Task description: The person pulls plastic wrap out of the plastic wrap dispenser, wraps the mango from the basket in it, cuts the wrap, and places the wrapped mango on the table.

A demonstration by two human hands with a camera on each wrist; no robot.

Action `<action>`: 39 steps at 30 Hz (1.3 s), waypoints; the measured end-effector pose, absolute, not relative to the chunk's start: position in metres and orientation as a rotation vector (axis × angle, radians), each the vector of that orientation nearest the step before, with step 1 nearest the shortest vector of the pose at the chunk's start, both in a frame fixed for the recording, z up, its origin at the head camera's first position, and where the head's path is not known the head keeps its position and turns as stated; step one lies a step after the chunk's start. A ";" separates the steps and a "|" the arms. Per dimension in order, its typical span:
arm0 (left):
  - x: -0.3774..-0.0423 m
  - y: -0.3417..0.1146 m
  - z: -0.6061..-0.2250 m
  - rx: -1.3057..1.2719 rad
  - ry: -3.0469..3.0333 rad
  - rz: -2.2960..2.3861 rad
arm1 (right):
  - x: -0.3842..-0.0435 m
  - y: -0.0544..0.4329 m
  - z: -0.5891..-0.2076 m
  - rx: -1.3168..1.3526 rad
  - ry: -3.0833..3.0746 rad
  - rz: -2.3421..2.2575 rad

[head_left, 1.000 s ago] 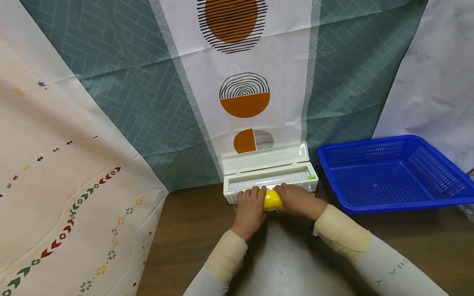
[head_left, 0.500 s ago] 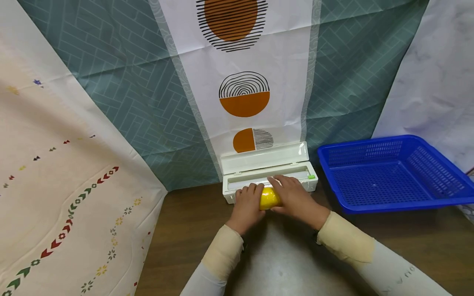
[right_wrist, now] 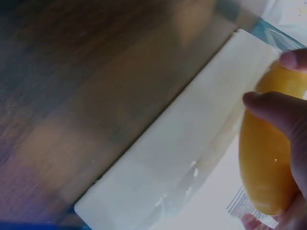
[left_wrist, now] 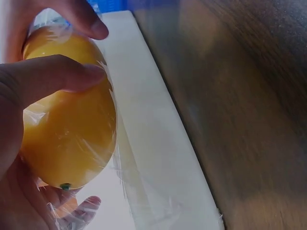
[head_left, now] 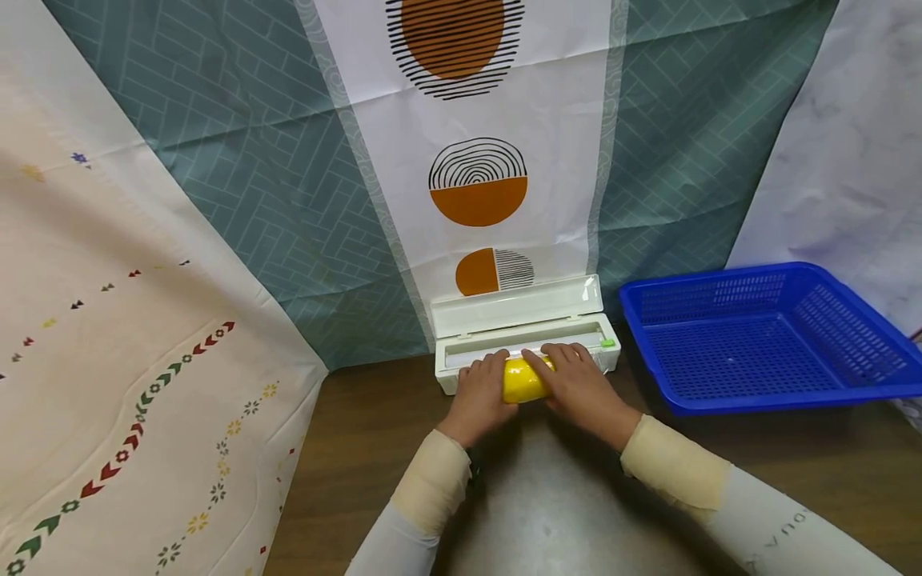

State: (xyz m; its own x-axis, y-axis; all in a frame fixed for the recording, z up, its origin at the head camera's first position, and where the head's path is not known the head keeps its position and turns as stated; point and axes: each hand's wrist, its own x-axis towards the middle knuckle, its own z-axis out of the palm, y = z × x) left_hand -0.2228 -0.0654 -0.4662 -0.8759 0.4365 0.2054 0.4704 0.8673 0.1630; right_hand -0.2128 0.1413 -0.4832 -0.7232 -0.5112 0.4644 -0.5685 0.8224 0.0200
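A smooth yellow mango point(head_left: 524, 385) with a small green stem end lies between both hands, clear cling film point(left_wrist: 62, 29) drawn around it. My left hand point(head_left: 479, 398) grips its left end, with the thumb point(left_wrist: 79, 76) laid across the fruit. Around the right end curls my right hand point(head_left: 587, 396), thumb point(right_wrist: 268, 105) on the near side and fingers over the top. Just behind sits a white cling film dispenser point(head_left: 448, 382), lid raised, a pale roll point(head_left: 475, 356) inside. Film stretches from the mango over the dispenser's front. The palms are mostly hidden in the head view.
To the right stands a blue perforated plastic basket point(head_left: 720, 398). A green slider point(head_left: 608, 343) sits at the dispenser's right end. Patterned cloth point(head_left: 288, 240) hangs close behind, and another cloth point(head_left: 180, 448) borders the left. The brown wooden table point(head_left: 360, 448) has a grey reflective patch in front.
My right hand has shifted its grip, its fingers now reaching further over the top of the mango. Both hands and the mango have moved slightly toward the dispenser.
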 end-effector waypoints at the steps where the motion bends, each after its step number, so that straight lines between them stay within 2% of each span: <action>1: -0.223 -0.066 -0.466 -0.702 -2.881 -0.324 | -0.214 0.142 -0.484 0.800 -2.536 0.163; 24: -0.223 -0.070 -0.472 -0.682 -2.758 -0.023 | -0.230 0.149 -0.482 0.892 -2.556 0.189; 39: -0.223 -0.070 -0.476 -0.662 -2.736 0.014 | -0.225 0.155 -0.476 0.937 -2.549 0.088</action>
State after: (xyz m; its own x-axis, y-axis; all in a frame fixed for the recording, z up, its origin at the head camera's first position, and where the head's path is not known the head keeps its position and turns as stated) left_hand -0.2226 -0.0695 -0.4763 -0.8396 0.4465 0.3094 0.4433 0.8923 -0.0850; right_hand -0.2248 0.1550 -0.4761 -0.6840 -0.6051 0.4073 -0.6318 0.7706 0.0839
